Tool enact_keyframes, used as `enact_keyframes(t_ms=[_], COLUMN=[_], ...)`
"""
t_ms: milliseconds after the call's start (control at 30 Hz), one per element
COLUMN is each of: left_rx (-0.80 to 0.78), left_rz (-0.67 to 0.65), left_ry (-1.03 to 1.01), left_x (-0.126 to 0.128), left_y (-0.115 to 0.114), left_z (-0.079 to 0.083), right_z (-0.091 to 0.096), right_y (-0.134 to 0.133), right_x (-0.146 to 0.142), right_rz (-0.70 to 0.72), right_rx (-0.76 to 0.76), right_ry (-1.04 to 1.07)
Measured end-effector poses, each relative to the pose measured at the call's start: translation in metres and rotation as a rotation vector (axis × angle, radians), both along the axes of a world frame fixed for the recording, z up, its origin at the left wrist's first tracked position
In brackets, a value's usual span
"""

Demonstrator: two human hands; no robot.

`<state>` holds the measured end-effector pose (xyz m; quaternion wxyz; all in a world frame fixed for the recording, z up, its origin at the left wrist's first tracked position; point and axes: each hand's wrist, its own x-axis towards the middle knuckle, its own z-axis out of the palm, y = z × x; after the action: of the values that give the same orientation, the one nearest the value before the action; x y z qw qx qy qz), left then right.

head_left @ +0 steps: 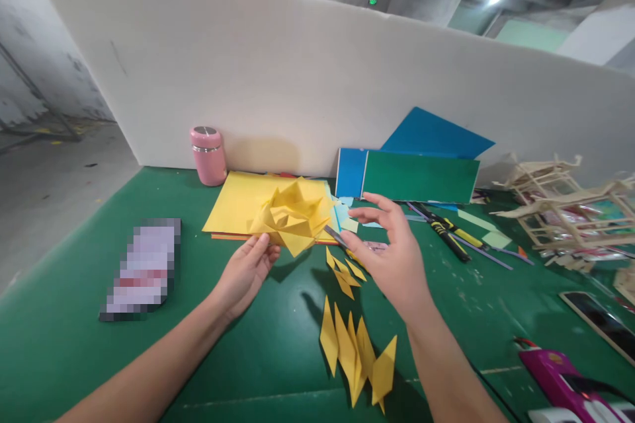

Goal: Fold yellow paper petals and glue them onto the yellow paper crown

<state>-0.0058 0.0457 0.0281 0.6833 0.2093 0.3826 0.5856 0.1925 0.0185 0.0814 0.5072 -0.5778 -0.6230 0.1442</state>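
My left hand (247, 272) pinches the lower edge of a folded yellow paper flower (292, 214) and holds it up over the green mat (74, 344). My right hand (391, 251) hovers just right of the flower with fingers spread apart and nothing visibly in them. Its fingertips are close to the flower but apart from it. Folded yellow paper petals (354, 353) stand in a cluster on the mat below my right wrist. Smaller yellow pieces (343, 273) lie between my hands. A flat yellow sheet stack (235, 201) lies behind the flower.
A pink flask (208, 155) stands by the white partition. Blue and green sheets (419, 175) lean at the back. A yellow-black cutter (449, 232), wooden model frames (560, 205), a phone (600, 324), a pink tool (565, 383) and a blurred flat object (142, 269) lie around.
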Motion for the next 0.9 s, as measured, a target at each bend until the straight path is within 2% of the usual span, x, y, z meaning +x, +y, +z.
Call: enact_keyframes(t_ms=[100,233,433,500,533,600,733,833,900], left_rx=[-0.031,-0.063,-0.098,-0.110,-0.115,-0.119,-0.130,-0.136,-0.133], left_rz=[0.024,0.044,0.137,0.191,0.222,0.281,0.330,0.271,0.224], left_ry=[0.033,0.064,0.093,0.100,0.102,0.102,0.108,0.118,0.125], left_x=[-0.007,-0.011,-0.013,-0.014,-0.014,-0.014,-0.009,-0.003,-0.001], left_y=[0.010,0.015,0.016,0.017,0.017,0.016,0.010,0.005,0.003], left_z=[-0.003,-0.003,0.000,0.001,0.001,0.001,-0.001,-0.001,-0.001], right_z=[-0.011,-0.034,-0.058,-0.064,-0.066,-0.071,-0.075,-0.077,-0.078], right_y=[-0.006,-0.018,-0.031,-0.031,-0.032,-0.031,-0.029,-0.028,-0.027], right_x=[0.015,0.034,0.071,0.082,0.086,0.091,0.096,0.100,0.103], right_rz=[-0.058,-0.174,-0.456,-0.441,-0.402,-0.323,-0.221,-0.191,-0.225], right_rx=[0.016,-0.077,-0.275,-0.418,-0.514,-0.615,-0.658,-0.664,-0.613], right_ry=[0.035,0.015,-0.345,-0.395,-0.388,-0.368,-0.273,-0.215,-0.206])
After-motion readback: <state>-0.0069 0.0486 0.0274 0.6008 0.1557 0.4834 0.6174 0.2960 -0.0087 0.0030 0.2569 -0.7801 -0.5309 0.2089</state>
